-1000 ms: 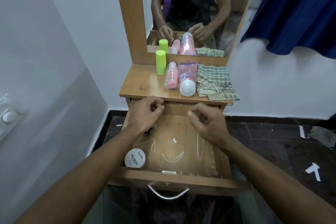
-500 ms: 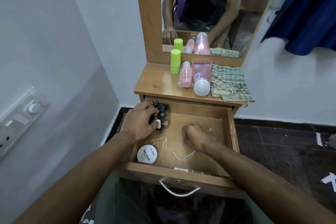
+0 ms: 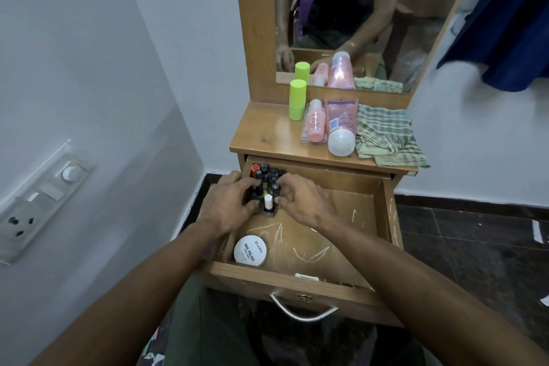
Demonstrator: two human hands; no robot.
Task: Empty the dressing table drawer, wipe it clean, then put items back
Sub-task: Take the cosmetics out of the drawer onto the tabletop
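Observation:
The wooden drawer (image 3: pixel 386 211) of the dressing table is pulled out. In its back left corner stands a cluster of small nail polish bottles (image 3: pixel 269 180), most with dark caps, one with a white cap. My left hand (image 3: pixel 228 208) curls round the cluster's left side and my right hand (image 3: pixel 300 202) curls round its right side, fingertips on the bottles. A round white nail polish remover tub (image 3: pixel 250 250) lies in the front left corner. On the table top are a green stick (image 3: pixel 297 99), a small pink bottle (image 3: pixel 315 125), a pink tube (image 3: pixel 341 128) and a checked cloth (image 3: pixel 386 137).
A mirror (image 3: pixel 356 9) rises behind the table top. A white wall with a switch panel (image 3: pixel 38 196) is close on the left. Dark blue fabric (image 3: pixel 511 15) hangs at the upper right. The floor to the right is dark tile (image 3: pixel 475 246). The drawer's metal handle (image 3: pixel 303 312) faces me.
My right hand has moved left from the drawer's middle to the bottle cluster, joining my left hand there. The view has shifted right and closer.

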